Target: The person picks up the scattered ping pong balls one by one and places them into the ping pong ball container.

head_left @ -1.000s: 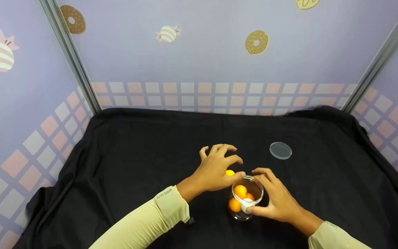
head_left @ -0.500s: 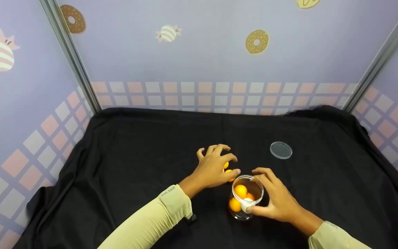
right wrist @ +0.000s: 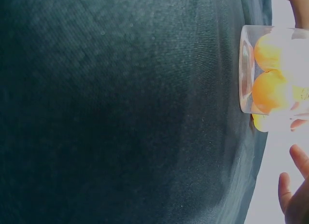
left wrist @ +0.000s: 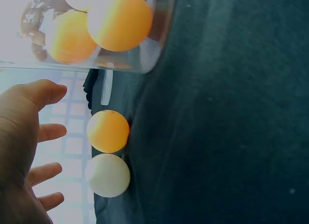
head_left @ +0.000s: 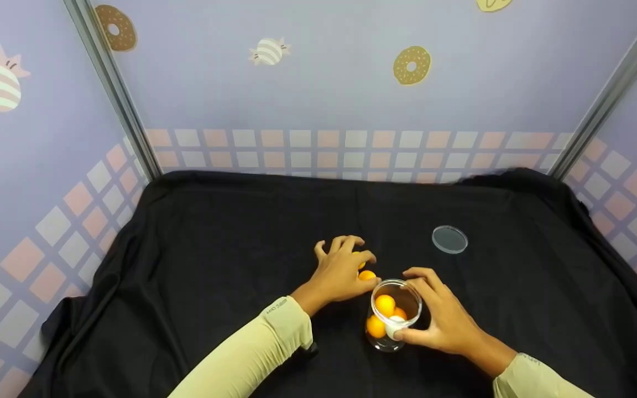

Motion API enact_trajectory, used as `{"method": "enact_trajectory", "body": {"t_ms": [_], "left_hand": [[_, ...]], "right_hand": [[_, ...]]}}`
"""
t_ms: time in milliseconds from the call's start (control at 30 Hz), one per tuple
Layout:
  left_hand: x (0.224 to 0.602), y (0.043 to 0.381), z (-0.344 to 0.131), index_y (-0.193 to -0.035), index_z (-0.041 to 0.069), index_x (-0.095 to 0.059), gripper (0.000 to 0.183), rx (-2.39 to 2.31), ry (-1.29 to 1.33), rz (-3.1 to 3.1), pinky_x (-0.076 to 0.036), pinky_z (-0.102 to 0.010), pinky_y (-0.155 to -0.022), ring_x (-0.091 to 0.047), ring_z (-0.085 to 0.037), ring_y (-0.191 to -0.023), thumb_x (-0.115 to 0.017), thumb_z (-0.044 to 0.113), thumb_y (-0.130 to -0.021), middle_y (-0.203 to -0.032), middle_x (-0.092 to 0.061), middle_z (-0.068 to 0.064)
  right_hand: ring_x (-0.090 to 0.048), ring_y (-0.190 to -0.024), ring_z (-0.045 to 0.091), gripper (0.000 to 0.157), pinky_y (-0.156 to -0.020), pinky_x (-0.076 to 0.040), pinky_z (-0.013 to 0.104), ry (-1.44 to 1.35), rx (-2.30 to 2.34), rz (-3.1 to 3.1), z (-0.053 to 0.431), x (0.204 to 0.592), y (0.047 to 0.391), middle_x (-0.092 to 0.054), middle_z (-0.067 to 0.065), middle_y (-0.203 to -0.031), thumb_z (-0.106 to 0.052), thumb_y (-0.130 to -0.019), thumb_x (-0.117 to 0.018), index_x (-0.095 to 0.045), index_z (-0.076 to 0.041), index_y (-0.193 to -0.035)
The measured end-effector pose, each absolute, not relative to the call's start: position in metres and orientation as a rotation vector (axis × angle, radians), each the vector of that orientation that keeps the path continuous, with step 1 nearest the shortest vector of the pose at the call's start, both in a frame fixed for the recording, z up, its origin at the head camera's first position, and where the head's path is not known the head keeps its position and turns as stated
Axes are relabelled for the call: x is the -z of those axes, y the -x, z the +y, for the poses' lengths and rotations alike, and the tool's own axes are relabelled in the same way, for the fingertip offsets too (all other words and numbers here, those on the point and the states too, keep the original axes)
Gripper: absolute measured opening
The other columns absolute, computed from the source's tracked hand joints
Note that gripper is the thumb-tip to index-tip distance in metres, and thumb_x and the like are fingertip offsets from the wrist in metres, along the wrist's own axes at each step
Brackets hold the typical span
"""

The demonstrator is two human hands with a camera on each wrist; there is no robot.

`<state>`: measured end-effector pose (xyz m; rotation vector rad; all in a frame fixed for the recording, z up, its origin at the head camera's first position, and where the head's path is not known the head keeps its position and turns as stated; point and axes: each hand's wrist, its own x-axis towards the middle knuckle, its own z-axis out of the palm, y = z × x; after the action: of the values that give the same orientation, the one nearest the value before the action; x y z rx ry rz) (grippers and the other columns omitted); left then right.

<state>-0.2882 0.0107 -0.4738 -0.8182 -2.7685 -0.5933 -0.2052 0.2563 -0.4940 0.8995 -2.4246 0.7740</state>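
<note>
A clear jar (head_left: 386, 346) stands upright on the black cloth, its mouth uncovered, with several orange balls (head_left: 385, 305) and a white ball (head_left: 396, 328) inside. My right hand (head_left: 444, 320) grips the jar near its rim, thumb on the near side and fingers on the far side. To the jar's left, my left hand (head_left: 342, 273) hovers over loose balls, its fingers spread and loosely bent. Under it, the left wrist view has an orange ball (left wrist: 108, 131) touching a white ball (left wrist: 108, 175) on the cloth. Another orange ball (head_left: 359, 261) shows partly behind the left fingers.
A round clear lid (head_left: 450, 240) lies flat on the black cloth (head_left: 241, 237), beyond the jar and to its right. Patterned lilac walls (head_left: 329, 83) enclose the table at the back and both sides.
My left hand has shifted slightly left, away from the jar, uncovering more of the loose orange balls. The right hand and the jar have kept their place.
</note>
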Motion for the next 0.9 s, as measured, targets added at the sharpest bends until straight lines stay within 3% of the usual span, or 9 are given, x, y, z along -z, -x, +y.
{"method": "enact_trajectory", "body": {"t_ms": [300,567,900], "left_hand": [[0.484,0.291,0.010,-0.112,0.030,-0.074,0.040,0.531,0.815,-2.786,-0.020,-0.075,-0.105,-0.041,-0.030,-0.136,-0.070,0.056,-0.081,-0.144,-0.052,-0.001],[0.490,0.292,0.009,-0.111,0.032,-0.073,0.044,0.468,0.823,-2.797,-0.022,-0.075,-0.104,-0.040,-0.031,-0.136,-0.072,0.062,-0.079,-0.144,-0.051,-0.003],[0.491,0.294,0.011,-0.111,0.033,-0.072,0.045,0.448,0.827,-2.805,-0.022,-0.075,-0.104,-0.040,-0.032,-0.136,-0.073,0.062,-0.078,-0.144,-0.051,-0.004]], "right_hand": [[-0.057,-0.119,0.016,0.075,-0.091,-0.054,0.044,-0.897,-0.775,-2.416,0.256,0.494,0.205,-0.053,0.006,-0.140,-0.061,-0.061,-0.091,-0.063,-0.028,-0.123],[-0.057,-0.119,0.016,0.078,-0.091,-0.053,0.045,-0.895,-0.773,-2.416,0.256,0.494,0.204,-0.053,0.005,-0.140,-0.061,-0.061,-0.091,-0.066,-0.019,-0.121],[-0.058,-0.119,0.016,0.077,-0.091,-0.054,0.045,-0.890,-0.774,-2.424,0.255,0.493,0.205,-0.054,0.007,-0.139,-0.061,-0.061,-0.091,-0.065,-0.020,-0.121]]}}
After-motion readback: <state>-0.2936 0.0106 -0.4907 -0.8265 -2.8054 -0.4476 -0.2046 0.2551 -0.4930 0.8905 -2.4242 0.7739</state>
